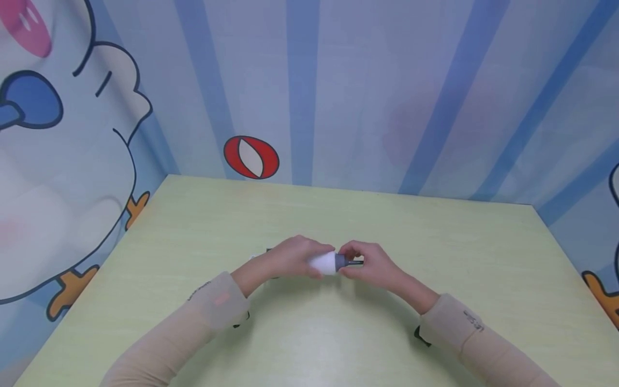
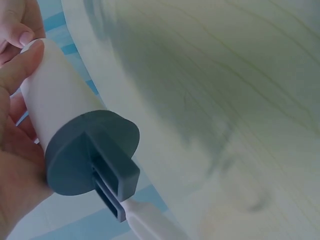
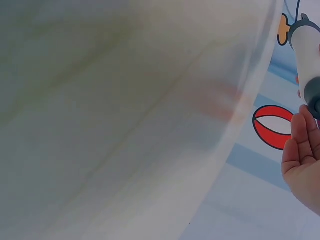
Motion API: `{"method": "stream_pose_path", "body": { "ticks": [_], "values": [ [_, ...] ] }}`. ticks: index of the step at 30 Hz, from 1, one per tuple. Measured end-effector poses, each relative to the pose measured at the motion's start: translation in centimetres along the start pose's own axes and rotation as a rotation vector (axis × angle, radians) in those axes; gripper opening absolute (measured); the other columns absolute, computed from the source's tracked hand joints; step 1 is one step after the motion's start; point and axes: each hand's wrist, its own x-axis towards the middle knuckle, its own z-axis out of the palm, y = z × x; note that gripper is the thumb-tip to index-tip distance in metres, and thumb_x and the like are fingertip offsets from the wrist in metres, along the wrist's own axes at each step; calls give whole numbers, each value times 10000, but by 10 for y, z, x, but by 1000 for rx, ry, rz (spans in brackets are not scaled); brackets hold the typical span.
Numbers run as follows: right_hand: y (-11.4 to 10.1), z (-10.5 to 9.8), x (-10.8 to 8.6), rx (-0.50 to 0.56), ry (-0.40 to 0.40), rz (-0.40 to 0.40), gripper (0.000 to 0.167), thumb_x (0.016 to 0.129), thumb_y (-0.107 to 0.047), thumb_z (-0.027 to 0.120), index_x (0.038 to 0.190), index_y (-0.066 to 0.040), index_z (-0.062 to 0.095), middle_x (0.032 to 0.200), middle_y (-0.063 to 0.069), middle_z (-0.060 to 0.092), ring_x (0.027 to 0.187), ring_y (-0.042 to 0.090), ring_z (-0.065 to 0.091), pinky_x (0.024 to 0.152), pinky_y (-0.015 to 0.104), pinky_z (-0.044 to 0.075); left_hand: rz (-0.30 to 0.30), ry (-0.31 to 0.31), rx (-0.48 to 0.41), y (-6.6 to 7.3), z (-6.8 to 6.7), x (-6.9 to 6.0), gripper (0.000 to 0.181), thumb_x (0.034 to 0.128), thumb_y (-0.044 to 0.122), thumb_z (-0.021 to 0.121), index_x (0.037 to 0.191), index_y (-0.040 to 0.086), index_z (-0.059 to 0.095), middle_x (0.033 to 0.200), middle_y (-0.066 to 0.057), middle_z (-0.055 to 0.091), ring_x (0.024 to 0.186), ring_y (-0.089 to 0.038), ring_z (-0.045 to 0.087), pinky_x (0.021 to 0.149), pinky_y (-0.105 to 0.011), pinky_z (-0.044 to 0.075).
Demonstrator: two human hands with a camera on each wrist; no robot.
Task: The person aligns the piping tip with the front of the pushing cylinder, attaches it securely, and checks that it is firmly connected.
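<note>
A white cylindrical device [image 1: 325,263] with a grey end collar [image 1: 340,262] is held level between both hands above the table. My left hand [image 1: 295,257] grips its white body, fingers and thumb wrapped round it. My right hand [image 1: 377,266] pinches the grey collar with thumb and fingertips. From the collar a thin dark rod [image 1: 355,263] runs toward the right palm. The left wrist view shows the other end, a dark grey cap [image 2: 70,165] with a slotted bracket [image 2: 115,165] and a white arm [image 2: 152,220] joined to it. The exact kind of device cannot be told.
A pale yellow-green table [image 1: 329,333] lies under the hands. Behind it stands a wall [image 1: 367,97] with blue stripes and printed cartoon figures. Light sleeves [image 1: 208,306] cover both forearms, and dark bits of the wrist gear [image 1: 422,337] show under the cuffs.
</note>
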Motion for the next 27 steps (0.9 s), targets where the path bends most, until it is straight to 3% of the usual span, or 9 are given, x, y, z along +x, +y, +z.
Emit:
{"method": "stream_pose_path", "body": {
  "ticks": [15,21,27],
  "values": [
    [2,5,-4,123,-23,67,229,723,-109,680,930,-25,629,796,54,626,744,114,532,611,208,459,34,-10,27,-2,7,-3,537,741,286,701,1241,219,518,1082,48,616,847,-97,528,738,-249,423],
    [4,8,-4,104,-66,102,210,727,-148,700,898,-51,627,805,43,626,750,117,538,655,242,451,56,-25,81,0,10,-4,498,744,269,700,1211,204,537,1060,42,627,825,-93,538,718,-241,425],
    [4,9,-3,64,-143,119,212,735,-158,703,883,-66,583,826,39,623,748,118,545,605,226,466,62,-31,165,1,16,-1,504,741,250,703,1213,189,535,1093,32,623,860,-96,557,724,-253,445]
  ]
}}
